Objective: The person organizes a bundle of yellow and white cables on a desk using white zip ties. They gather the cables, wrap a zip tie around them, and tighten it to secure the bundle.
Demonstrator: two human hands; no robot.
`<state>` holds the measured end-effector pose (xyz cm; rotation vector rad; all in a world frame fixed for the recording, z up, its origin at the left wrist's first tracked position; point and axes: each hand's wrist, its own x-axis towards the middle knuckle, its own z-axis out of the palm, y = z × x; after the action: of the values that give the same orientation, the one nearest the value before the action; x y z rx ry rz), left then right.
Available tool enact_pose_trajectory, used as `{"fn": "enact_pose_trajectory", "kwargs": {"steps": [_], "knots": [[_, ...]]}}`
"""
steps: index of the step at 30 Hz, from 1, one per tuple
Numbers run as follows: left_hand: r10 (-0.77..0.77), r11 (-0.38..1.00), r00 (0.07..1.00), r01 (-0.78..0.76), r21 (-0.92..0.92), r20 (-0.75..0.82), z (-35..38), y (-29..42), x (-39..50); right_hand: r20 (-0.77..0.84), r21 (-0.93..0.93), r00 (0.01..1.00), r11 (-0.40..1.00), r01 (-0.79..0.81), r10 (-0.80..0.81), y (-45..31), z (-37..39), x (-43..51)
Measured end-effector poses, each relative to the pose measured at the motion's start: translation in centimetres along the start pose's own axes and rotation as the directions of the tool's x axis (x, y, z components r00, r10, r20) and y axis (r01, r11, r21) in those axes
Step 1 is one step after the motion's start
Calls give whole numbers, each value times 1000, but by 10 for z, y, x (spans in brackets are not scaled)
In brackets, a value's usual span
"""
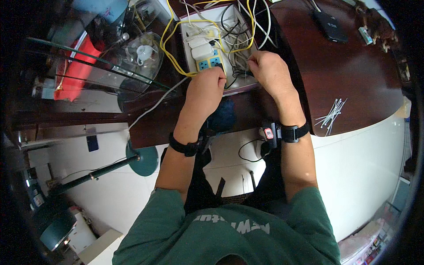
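A shallow cardboard box [185,49] on the dark wooden desk holds tangled cables [237,56] and a power strip [203,63] with blue sockets. White plug adapters [202,49] sit in the strip. My left hand [207,87] is at the box's near edge, fingers curled at a black plug [219,67] by the strip; whether it grips the plug is unclear. My right hand [270,71] is over the box's right edge, thumb and fingers pinched together beside thin dark cables; what lies between the fingertips is hidden. Yellow cables [167,49] loop over the box.
White cable ties [332,114] lie on the desk's right part, with a black device [331,26] farther back. Glass shelves [99,61] stand at left with a red item [78,71]. A grey cable [159,101] runs over the desk edge. A dark green lamp [96,174] appears lower left.
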<state>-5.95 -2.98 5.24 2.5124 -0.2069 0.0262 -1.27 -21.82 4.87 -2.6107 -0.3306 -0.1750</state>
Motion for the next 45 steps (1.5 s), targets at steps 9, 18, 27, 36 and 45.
{"fn": "enact_pose_trajectory", "kwargs": {"steps": [9,18,27,36,45], "knots": [[70,995,993,-62,82,-100,14,-18,-10,-55,99,986,981,164,-160,-32,33,31],[63,997,993,-59,43,-103,12,-23,-9,73,-408,904,815,412,-421,-57,85,141],[79,997,988,-82,-12,-131,5,-32,-10,67,-145,998,989,2,8,-19,88,171],[77,997,984,-73,30,-163,7,-28,-9,64,-161,985,973,169,-160,-20,87,167],[69,997,980,-64,36,-186,8,-33,-9,33,-147,998,987,67,-63,-35,50,144]]}}
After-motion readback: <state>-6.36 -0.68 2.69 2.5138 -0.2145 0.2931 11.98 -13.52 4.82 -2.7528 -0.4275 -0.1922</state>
